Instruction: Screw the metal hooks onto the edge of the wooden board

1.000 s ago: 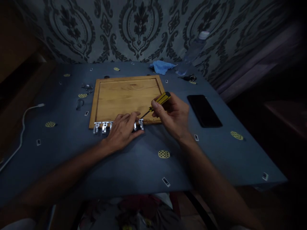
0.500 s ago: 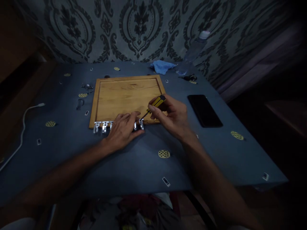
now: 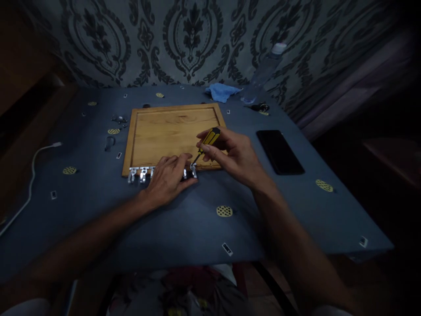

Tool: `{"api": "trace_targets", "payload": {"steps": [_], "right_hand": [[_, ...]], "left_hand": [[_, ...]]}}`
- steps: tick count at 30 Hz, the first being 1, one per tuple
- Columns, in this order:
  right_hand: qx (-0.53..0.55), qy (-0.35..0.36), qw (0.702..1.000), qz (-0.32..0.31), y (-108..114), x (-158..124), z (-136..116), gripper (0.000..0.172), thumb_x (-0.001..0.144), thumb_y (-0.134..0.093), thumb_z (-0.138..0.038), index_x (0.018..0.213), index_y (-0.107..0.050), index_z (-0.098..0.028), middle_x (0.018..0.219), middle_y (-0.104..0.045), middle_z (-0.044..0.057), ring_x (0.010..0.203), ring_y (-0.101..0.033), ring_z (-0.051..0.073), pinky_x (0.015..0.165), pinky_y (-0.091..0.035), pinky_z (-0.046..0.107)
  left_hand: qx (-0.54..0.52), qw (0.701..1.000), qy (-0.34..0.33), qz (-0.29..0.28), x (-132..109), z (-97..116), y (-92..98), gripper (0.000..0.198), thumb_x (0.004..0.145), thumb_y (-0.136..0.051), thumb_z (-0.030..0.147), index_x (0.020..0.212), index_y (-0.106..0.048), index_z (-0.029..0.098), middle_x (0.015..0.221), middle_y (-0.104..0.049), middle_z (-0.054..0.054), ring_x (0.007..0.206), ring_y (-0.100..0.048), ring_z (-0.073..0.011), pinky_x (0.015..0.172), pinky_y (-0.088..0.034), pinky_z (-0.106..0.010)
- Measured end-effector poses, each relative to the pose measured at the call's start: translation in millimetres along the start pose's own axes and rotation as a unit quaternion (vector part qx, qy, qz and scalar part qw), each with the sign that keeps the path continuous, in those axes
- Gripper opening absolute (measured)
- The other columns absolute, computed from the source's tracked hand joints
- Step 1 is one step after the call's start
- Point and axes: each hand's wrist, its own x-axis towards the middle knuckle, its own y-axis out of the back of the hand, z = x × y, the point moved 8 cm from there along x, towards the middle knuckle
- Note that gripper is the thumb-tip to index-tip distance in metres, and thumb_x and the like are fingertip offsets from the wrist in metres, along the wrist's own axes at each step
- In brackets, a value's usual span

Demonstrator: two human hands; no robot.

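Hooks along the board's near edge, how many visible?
5: first hook and second hook at the left end; third hook, partly covered by the left hand; fourth hook by its thumb; fifth hook at the screwdriver tip. The hand may hide more.

Before me on the tabletop (image 3: 177, 230), clips (image 3: 143, 174) sit along the board (image 3: 171, 131) at its six o'clock edge; phone (image 3: 280, 152) at three, bottle (image 3: 261, 74) at two, cable plug (image 3: 57, 144) at nine.
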Motion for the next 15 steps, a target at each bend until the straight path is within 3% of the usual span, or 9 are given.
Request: {"api": "trace_targets", "payload": {"steps": [5, 15], "right_hand": [[-0.042, 0.017, 0.998, 0.034, -2.0, 1.3, 0.1, 0.043, 0.092, -0.069, -0.063, 0.087, -0.066, -0.02, 0.073, -0.064, -0.001, 0.065, -0.061, 0.014, 0.06, -0.045, 0.028], [-0.093, 0.049, 0.989, 0.102, -6.1, -2.8, -4.3, 0.038, 0.096, -0.068, -0.054, 0.077, -0.053, -0.024, 0.068, -0.059, -0.003, 0.062, -0.059, 0.015, 0.059, -0.043, 0.029]], "left_hand": [[0.002, 1.0, -0.005, 0.001, 0.2, 0.4, -0.5, 0.052, 0.092, -0.078, 0.036, 0.132, -0.049, 0.02, 0.12, -0.076, -0.01, 0.112, -0.071, -0.0301, 0.097, -0.05, -0.044], [0.0, 1.0, -0.012, 0.0, -0.1, 1.1, -0.3, 0.055, 0.091, -0.079, 0.035, 0.133, -0.047, 0.019, 0.122, -0.075, -0.011, 0.115, -0.071, -0.0307, 0.097, -0.05, -0.045]]}}
